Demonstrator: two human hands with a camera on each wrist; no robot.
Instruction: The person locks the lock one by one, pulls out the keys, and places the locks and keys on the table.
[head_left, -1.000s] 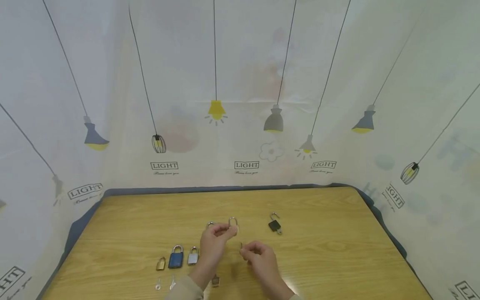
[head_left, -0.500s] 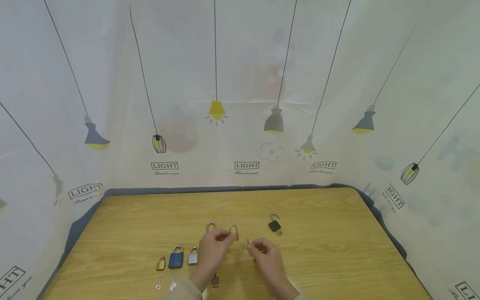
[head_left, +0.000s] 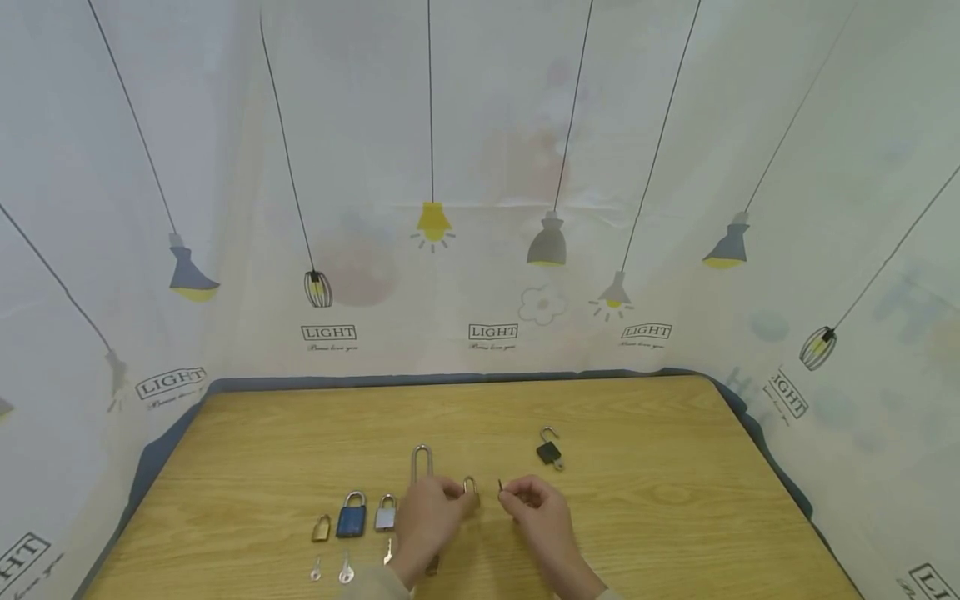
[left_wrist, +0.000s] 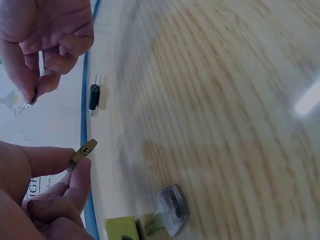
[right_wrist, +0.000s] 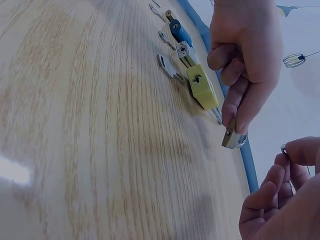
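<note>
Between thumb and fingers, my left hand (head_left: 429, 521) pinches a small brass padlock (left_wrist: 86, 150) above the table. Its shackle looks closed in the head view, and its keyhole faces out in both wrist views. To its right, my right hand (head_left: 542, 512) pinches a small key (head_left: 501, 485) by the head, blade pointing up and away. Key and padlock are apart. Behind my left hand lies a long-shackled padlock (head_left: 422, 454) with a yellow body (right_wrist: 202, 90), partly covered in the head view. Near it lies a large key (right_wrist: 167, 66).
On the left stand a blue padlock (head_left: 351, 521), a silver padlock (head_left: 386, 517) and another small brass one (head_left: 321, 528), with several keys in front, such as a silver key (head_left: 346, 571). Farther right lies a black padlock (head_left: 549, 452), shackle swung open, a key in it.
My left hand has come down and slightly nearer with the brass padlock. My right hand has shifted right with the key, widening the gap. The long shackle now shows more.
</note>
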